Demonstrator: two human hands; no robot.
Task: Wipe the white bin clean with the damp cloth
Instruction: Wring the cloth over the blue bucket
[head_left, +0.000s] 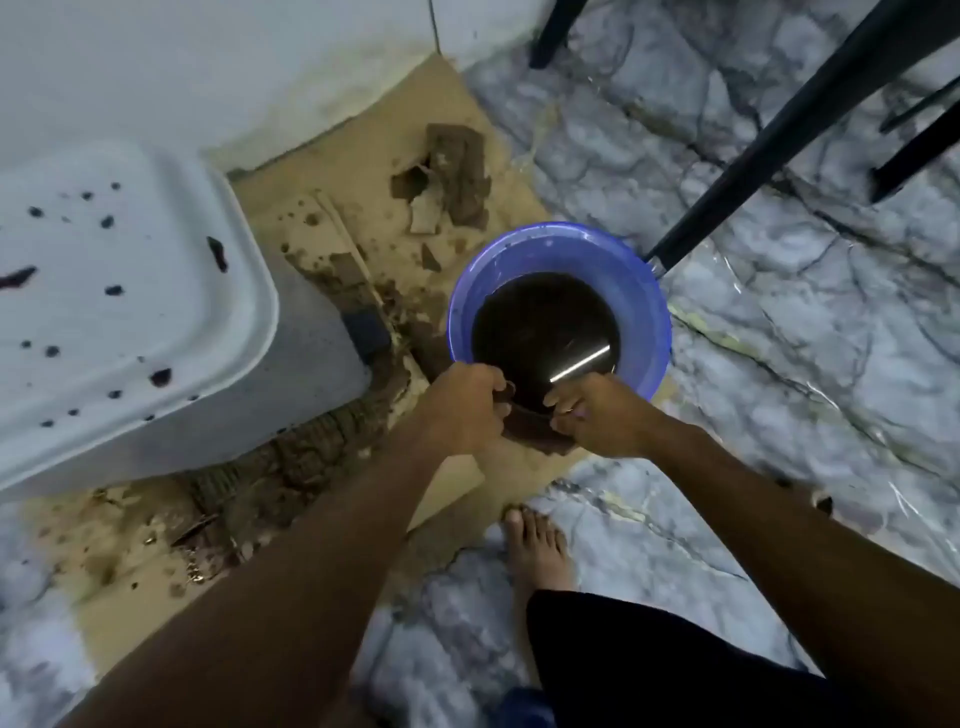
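Observation:
The white bin (130, 291) stands at the left, its top spotted with dark stains. A blue bucket (558, 249) of dark water sits on the floor right of it. Over the bucket's near rim, my left hand (462, 408) and my right hand (597, 415) both grip a dark brown cloth (535, 428) stretched between them. The fingers of both hands are curled round the cloth. Most of the cloth is hidden by my hands.
Wet, torn cardboard (332, 249) with brown debris covers the floor under the bin and bucket. Black furniture legs (779, 135) slant down at the upper right, one ending beside the bucket. My bare foot (535, 545) stands on the marble-patterned floor (779, 364).

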